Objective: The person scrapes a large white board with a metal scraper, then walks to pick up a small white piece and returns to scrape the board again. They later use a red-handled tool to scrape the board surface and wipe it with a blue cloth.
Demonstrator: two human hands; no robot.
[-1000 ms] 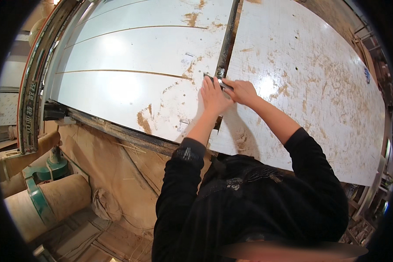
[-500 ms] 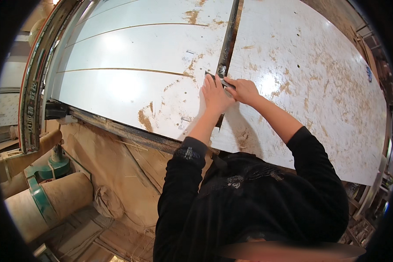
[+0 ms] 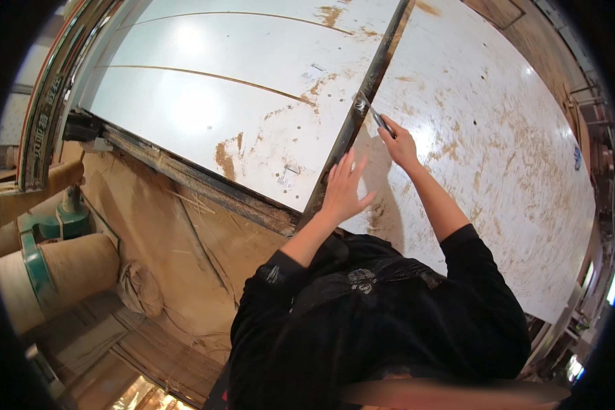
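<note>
My right hand [image 3: 398, 145] is closed round the handle of a slim metal wrench [image 3: 374, 115]. The tool's far end meets a shiny round bolt-like fitting [image 3: 360, 104] in the dark slot [image 3: 348, 130] between two pale panels; whether it grips the fitting I cannot tell. Nearer to me, my left hand [image 3: 343, 188] is open with fingers apart, above the slot's near part. It holds nothing, and I cannot tell whether its fingertips touch the slot's edge.
Sawdust marks the left white panel [image 3: 253, 147], which has long narrow grooves, and the right white panel [image 3: 471, 225]. A metal rail frame [image 3: 48, 102] rises at the far left. Below it, a dusty cylinder with a green bracket [image 3: 37, 263] stands beside a sandy-coloured floor [image 3: 164, 225].
My left hand has let go of the tool area and drawn back toward me, fingers spread. My right hand has swung the wrench round so it points away from me. The view has shifted slightly.
</note>
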